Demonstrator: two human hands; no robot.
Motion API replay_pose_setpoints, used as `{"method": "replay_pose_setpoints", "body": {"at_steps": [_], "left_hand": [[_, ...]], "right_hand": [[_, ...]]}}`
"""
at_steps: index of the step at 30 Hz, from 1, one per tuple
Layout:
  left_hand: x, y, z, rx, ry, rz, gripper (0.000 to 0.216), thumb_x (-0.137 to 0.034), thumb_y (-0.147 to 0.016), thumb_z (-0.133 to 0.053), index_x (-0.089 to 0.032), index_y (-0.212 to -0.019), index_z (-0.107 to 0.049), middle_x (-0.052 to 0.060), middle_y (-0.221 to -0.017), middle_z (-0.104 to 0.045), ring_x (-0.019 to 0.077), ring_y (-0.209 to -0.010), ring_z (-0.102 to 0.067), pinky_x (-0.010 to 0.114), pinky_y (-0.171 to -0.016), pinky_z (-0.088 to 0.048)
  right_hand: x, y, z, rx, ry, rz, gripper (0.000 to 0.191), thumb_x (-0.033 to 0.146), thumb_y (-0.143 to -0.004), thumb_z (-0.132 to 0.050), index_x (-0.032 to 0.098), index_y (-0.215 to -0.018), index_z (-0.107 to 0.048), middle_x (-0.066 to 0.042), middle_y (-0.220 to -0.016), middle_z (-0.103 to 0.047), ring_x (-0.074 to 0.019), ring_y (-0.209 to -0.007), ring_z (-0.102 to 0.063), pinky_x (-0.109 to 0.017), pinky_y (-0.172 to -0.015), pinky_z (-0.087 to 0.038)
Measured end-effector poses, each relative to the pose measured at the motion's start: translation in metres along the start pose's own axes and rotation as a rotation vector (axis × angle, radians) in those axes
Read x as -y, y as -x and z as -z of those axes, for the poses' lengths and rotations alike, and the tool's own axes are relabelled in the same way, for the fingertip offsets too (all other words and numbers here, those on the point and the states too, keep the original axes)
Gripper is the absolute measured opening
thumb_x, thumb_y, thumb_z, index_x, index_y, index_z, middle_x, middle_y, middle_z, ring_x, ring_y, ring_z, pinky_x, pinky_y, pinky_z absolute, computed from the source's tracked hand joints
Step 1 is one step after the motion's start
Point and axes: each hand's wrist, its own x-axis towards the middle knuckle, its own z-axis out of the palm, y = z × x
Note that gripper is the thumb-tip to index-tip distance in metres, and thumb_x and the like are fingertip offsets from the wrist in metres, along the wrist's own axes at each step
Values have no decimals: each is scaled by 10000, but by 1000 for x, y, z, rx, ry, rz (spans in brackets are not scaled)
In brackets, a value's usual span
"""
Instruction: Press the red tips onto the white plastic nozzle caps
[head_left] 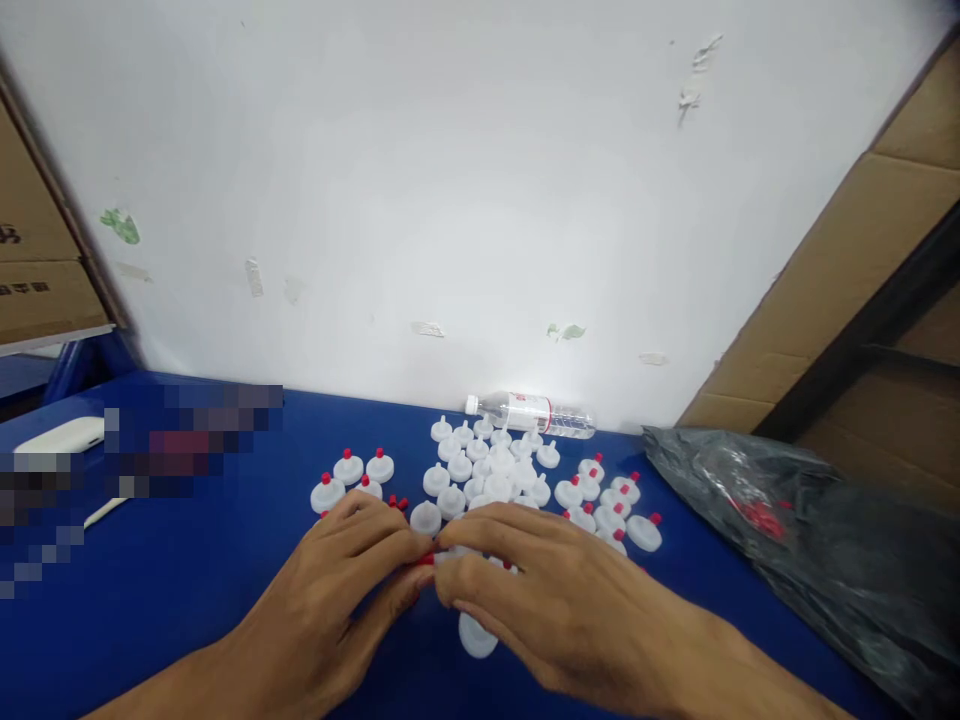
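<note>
In the head view, two bare hands meet low in the middle, over a blue table (pixel 187 590). The left hand (pixel 337 590) is closed, with its thumb and finger pinching a small red cap (pixel 425 559). The right hand (pixel 559 585) is curled shut and seems to grip a white lid (pixel 459 550), but its fingers hide most of it.

The red cap lies at the tips of the left fingers, so the left hand is nearer to it. Its long way runs from side to side, and its right end points at the white lid. The two bits are in line, close together or touching; I cannot tell which. The white lid is to the right of the cap, at the tips of the right fingers.

Another lid (pixel 478 636) lies flat on the table, just below the right hand. Past the hands is a big heap of plain white lids (pixel 499 465), with tips that mostly point up. A few loose red caps (pixel 397 503) sit just past the left hand. Lids with red tops stand in two groups, one on the left (pixel 349 468) and one on the right (pixel 611 515). A clear bottle (pixel 529 412) lies on its side behind the heap.
</note>
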Motion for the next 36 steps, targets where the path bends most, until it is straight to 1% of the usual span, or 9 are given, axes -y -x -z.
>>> {"method": "replay_pose_setpoints", "body": {"at_steps": [3, 6, 11, 16, 19, 23, 26, 30, 36], "left_hand": [[-2, -3, 0, -37, -144, -36, 92, -227, -1088, -521, -234, -1077, -611, -31, -897, -707, 154, -782, -670, 321, -866, -504], [-2, 5, -5, 41, -252, -27, 176, -289, -1080, -519, -238, -928, -592, -31, -776, -677, 186, -684, -659, 367, -812, -499], [0, 26, -20, 122, -470, -10, 349, -446, -1108, -396, -215, -1040, -648, 49, -822, -732, 267, -695, -694, 419, -708, -494], [-7, 18, -18, 247, -537, -110, 374, -167, -1066, -329, -230, -903, -659, 37, -746, -720, 240, -532, -649, 360, -535, -414], [-10, 9, -13, 329, -544, -186, 407, 9, -928, -330, -234, -774, -618, 32, -696, -700, 232, -509, -655, 339, -503, -380], [-8, 5, -11, 290, -518, -172, 394, -50, -998, -331, -231, -789, -611, 17, -655, -668, 208, -494, -638, 330, -510, -395], [-8, 0, -9, 147, -483, -171, 479, -87, -1071, -243, -243, -787, -596, -6, -644, -654, 178, -499, -609, 323, -516, -387], [-9, -6, -3, 29, -471, -236, 468, -123, -1120, -238, -237, -920, -645, -5, -829, -750, 153, -683, -711, 284, -591, -459], [-7, 1, -3, 8, -397, -127, 353, -192, -1145, -292, -218, -1144, -645, 7, -1034, -795, 98, -723, -764, 221, -602, -506]], "right_hand": [[-11, -1, 16, 73, 81, -44, 300, 70, -940, -584, 200, -1207, -623, -116, -1217, -693, -243, -1043, -698, -368, -853, -617], [-33, 6, 36, 86, 97, -304, 263, 215, -1062, -479, 216, -1256, -658, -109, -1213, -694, -230, -925, -722, -389, -761, -623], [-91, 35, 58, 150, 92, -597, 479, 511, -1110, -393, 219, -1309, -717, -131, -1333, -726, -337, -1212, -688, -539, -1045, -539], [-132, 61, 47, 230, 46, -636, 496, 501, -1110, -373, 250, -1106, -800, -89, -1062, -822, -296, -1010, -766, -441, -947, -583], [-141, 66, 35, 268, 25, -642, 472, 470, -1106, -378, 251, -1109, -797, -77, -1092, -824, -288, -1025, -766, -414, -945, -579], [-146, 67, 28, 304, 15, -646, 454, 432, -1107, -371, 240, -1187, -774, -76, -1264, -787, -291, -1159, -735, -423, -1031, -545], [-146, 68, 32, 309, 14, -654, 460, 433, -1113, -353, 257, -1215, -766, -59, -1277, -785, -284, -1152, -741, -425, -1027, -551], [-145, 64, 40, 242, 74, -660, 494, 457, -1123, -335, 224, -1318, -725, -95, -1334, -755, -311, -1201, -713, -459, -1047, -528], [-139, 50, 25, 144, 189, -625, 303, 370, -1052, -590, 200, -1235, -761, -136, -1241, -766, -337, -1205, -668, -475, -1035, -489]]}}
